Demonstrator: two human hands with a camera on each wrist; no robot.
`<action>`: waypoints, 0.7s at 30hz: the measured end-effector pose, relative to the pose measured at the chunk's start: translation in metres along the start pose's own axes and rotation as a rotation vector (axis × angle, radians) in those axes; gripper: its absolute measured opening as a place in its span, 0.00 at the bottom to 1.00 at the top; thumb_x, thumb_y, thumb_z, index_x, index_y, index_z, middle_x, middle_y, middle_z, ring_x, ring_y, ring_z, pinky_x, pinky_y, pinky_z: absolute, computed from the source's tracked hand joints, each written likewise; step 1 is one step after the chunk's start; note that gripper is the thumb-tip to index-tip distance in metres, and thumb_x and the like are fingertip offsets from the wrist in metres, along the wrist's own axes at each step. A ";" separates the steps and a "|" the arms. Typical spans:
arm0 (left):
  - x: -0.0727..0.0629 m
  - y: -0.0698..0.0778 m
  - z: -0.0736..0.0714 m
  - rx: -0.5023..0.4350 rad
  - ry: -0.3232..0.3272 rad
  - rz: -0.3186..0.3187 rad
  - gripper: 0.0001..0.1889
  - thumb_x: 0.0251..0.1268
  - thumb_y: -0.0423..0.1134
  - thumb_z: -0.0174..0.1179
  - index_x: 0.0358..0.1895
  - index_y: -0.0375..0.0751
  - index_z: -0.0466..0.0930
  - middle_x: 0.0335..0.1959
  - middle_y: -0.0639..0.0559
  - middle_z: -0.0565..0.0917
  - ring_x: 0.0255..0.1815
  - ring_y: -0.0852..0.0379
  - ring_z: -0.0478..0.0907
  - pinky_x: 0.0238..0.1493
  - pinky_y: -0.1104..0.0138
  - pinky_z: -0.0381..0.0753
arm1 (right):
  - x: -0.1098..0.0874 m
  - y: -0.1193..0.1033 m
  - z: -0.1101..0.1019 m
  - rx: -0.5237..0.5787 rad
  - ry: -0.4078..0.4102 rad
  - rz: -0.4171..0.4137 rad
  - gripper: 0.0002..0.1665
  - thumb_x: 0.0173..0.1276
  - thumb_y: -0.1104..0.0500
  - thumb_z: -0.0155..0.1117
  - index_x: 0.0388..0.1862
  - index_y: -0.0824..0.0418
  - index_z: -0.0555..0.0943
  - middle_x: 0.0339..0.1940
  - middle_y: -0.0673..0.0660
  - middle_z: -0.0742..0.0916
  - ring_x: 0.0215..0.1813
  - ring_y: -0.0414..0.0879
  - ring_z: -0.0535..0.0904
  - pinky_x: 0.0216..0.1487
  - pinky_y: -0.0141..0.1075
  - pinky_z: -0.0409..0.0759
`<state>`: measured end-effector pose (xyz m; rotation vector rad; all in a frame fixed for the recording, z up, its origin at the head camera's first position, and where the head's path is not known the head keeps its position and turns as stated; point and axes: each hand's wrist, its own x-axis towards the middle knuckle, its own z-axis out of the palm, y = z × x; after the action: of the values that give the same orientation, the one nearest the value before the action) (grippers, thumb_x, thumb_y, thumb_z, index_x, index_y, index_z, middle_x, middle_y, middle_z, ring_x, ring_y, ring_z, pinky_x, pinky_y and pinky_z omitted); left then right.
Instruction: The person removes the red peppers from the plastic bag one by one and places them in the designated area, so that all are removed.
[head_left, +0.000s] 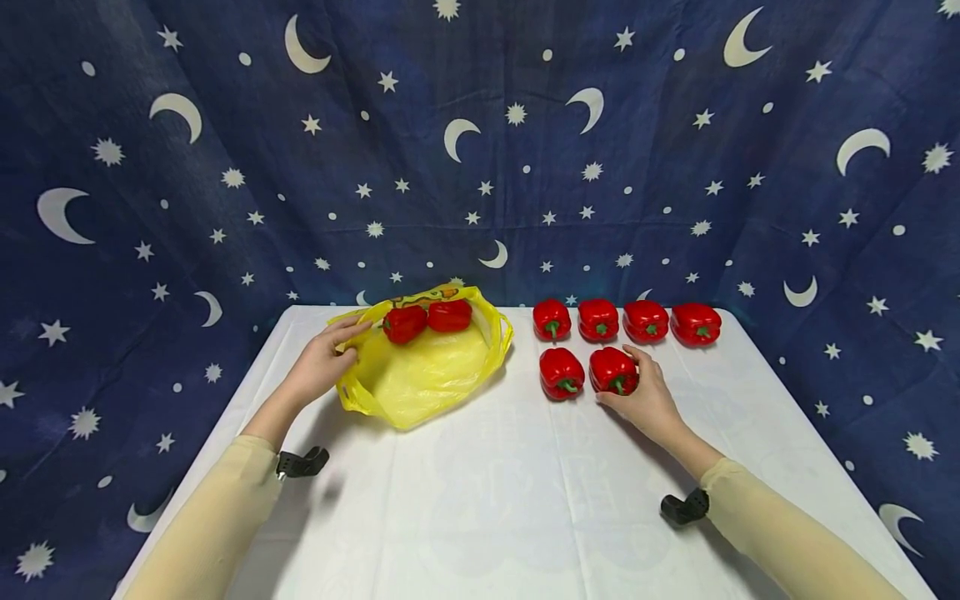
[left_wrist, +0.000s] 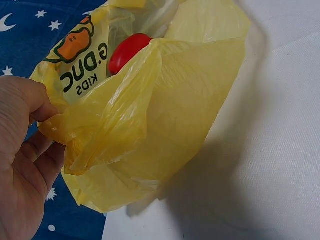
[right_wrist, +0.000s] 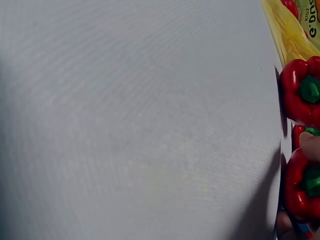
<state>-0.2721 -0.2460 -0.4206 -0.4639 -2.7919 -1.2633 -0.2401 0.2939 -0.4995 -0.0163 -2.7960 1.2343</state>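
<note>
My left hand [head_left: 322, 362] pinches the left rim of a yellow plastic bag [head_left: 427, 367] that lies with its mouth towards me. The left wrist view shows the thumb and fingers [left_wrist: 42, 162] around a gathered fold of the bag. Two red bell peppers, one on the left [head_left: 405, 324] and one on the right [head_left: 450, 316], lie inside at the back. My right hand [head_left: 651, 406] grips a red bell pepper [head_left: 611, 368] at the right of the front row, thumb and fingers on opposite sides. Only part of this hand shows at the right wrist view's edge.
Beside the gripped pepper stands another red bell pepper [head_left: 561, 373]. Behind them is a row of several more peppers [head_left: 597, 319], their green stems facing me. A white cloth covers the table [head_left: 480, 500]. A dark blue curtain [head_left: 480, 208] hangs behind it.
</note>
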 end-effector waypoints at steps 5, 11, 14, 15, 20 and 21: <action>0.000 0.000 -0.001 0.006 0.006 0.004 0.28 0.71 0.28 0.50 0.74 0.41 0.72 0.78 0.43 0.64 0.75 0.40 0.62 0.62 0.46 0.74 | 0.000 -0.003 -0.010 -0.015 0.001 -0.020 0.66 0.58 0.47 0.80 0.84 0.61 0.49 0.73 0.75 0.63 0.71 0.72 0.63 0.65 0.68 0.68; 0.001 0.001 -0.001 0.006 0.006 0.007 0.28 0.71 0.29 0.50 0.74 0.42 0.72 0.78 0.43 0.64 0.75 0.40 0.63 0.63 0.46 0.74 | -0.001 -0.013 -0.026 -0.027 0.086 -0.055 0.59 0.66 0.42 0.73 0.83 0.64 0.51 0.74 0.73 0.63 0.72 0.70 0.61 0.64 0.65 0.71; 0.002 0.001 -0.001 0.006 0.008 0.009 0.28 0.71 0.29 0.50 0.74 0.43 0.72 0.77 0.44 0.65 0.75 0.40 0.63 0.63 0.46 0.74 | 0.001 -0.025 -0.030 0.010 0.128 -0.118 0.55 0.69 0.44 0.70 0.82 0.65 0.53 0.75 0.71 0.64 0.72 0.67 0.62 0.65 0.63 0.70; 0.002 0.001 -0.001 0.004 0.010 0.010 0.28 0.71 0.28 0.50 0.74 0.43 0.72 0.77 0.43 0.65 0.75 0.40 0.63 0.63 0.46 0.74 | 0.003 -0.030 -0.031 0.027 0.138 -0.143 0.53 0.69 0.45 0.70 0.82 0.65 0.55 0.75 0.70 0.65 0.72 0.66 0.63 0.65 0.63 0.70; 0.001 0.002 -0.001 -0.009 0.008 0.009 0.28 0.71 0.28 0.50 0.74 0.43 0.72 0.78 0.43 0.64 0.74 0.40 0.64 0.63 0.46 0.74 | 0.007 -0.060 -0.026 0.094 0.137 -0.251 0.46 0.71 0.51 0.69 0.80 0.62 0.60 0.75 0.66 0.69 0.71 0.62 0.67 0.66 0.62 0.70; 0.001 0.002 -0.001 -0.011 0.006 0.008 0.28 0.71 0.28 0.50 0.74 0.43 0.72 0.78 0.43 0.64 0.74 0.41 0.64 0.63 0.46 0.74 | 0.007 -0.067 -0.024 0.100 0.130 -0.262 0.45 0.71 0.51 0.69 0.80 0.61 0.61 0.75 0.65 0.69 0.71 0.62 0.67 0.66 0.62 0.70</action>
<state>-0.2731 -0.2455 -0.4182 -0.4708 -2.7762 -1.2767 -0.2438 0.2665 -0.4339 0.2578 -2.5252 1.2567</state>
